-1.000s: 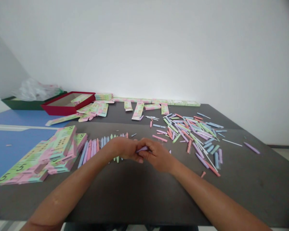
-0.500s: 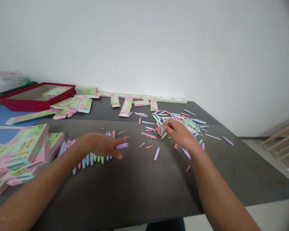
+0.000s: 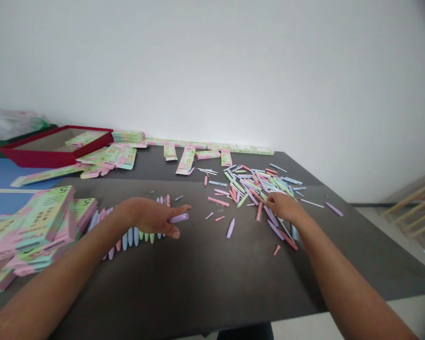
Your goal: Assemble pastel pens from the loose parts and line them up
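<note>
Left hand (image 3: 152,216) grips a lilac paper stick (image 3: 179,217); right hand (image 3: 282,208) touches the loose pastel pile (image 3: 250,186), grasp unclear; a careless sweep could scatter pieces off the bench (image 3: 205,278).

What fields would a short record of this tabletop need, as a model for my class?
Left hand: holds a lilac stick
Right hand: touches scattered pastel sticks
Near left hand: row of pastel sticks
Far left: stacked printed cartons
Back left: red tray
Surface: dark table
</note>
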### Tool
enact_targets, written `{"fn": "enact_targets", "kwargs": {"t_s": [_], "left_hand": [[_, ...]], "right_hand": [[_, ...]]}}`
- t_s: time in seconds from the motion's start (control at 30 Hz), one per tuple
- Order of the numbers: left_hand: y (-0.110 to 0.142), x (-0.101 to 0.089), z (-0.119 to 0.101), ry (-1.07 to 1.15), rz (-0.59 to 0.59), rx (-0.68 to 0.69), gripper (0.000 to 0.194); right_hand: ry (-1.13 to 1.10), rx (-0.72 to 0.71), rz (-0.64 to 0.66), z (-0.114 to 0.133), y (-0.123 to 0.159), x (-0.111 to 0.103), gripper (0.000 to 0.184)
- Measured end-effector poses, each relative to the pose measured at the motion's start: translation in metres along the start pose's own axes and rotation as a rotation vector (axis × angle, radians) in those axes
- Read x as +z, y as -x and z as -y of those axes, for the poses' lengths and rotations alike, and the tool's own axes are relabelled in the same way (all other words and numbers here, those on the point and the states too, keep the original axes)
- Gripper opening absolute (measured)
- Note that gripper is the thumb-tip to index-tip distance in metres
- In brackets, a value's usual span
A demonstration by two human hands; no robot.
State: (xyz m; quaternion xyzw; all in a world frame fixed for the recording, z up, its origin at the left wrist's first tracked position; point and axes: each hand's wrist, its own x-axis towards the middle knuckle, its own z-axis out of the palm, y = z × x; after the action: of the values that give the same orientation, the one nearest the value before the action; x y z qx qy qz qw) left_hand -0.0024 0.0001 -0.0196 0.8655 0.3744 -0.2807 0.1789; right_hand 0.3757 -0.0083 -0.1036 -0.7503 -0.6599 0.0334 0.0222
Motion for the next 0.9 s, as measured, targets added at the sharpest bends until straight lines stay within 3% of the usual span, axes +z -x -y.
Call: {"fn": "enact_targets", "kwargs": {"t_s": [0.13, 0.37, 0.53, 0.63, 0.77, 0.9], "left_hand": [[0.002, 0.000, 0.001, 0.000, -0.012, 0.000, 0.076], [0.005, -0.002, -0.003, 0.001, 0.000, 0.008, 0.076], [0.008, -0.003, -0.004, 0.016, 0.016, 0.008, 0.076], [0.009, -0.003, -0.005, 0.032, 0.002, 0.019, 0.074], [0.008, -0.003, -0.006, 0.009, 0.024, 0.046, 0.070], [0.004, -0.002, -0.006, 0.006, 0.041, 0.059, 0.070]], "right_hand": [[-0.003, -0.025, -0.001, 0.010, -0.009, 0.004, 0.018], [-0.005, -0.213, 0.045, 0.028, -0.010, 0.017, 0.014], [0.005, -0.221, 0.014, 0.035, -0.011, 0.024, 0.012], [-0.053, -0.180, -0.069, 0.034, -0.012, 0.025, 0.011], [-0.493, -0.163, -0.166, 0.038, -0.014, 0.025, 0.015], [-1.052, -0.310, 0.047, 0.058, -0.011, 0.024, 0.027]]}}
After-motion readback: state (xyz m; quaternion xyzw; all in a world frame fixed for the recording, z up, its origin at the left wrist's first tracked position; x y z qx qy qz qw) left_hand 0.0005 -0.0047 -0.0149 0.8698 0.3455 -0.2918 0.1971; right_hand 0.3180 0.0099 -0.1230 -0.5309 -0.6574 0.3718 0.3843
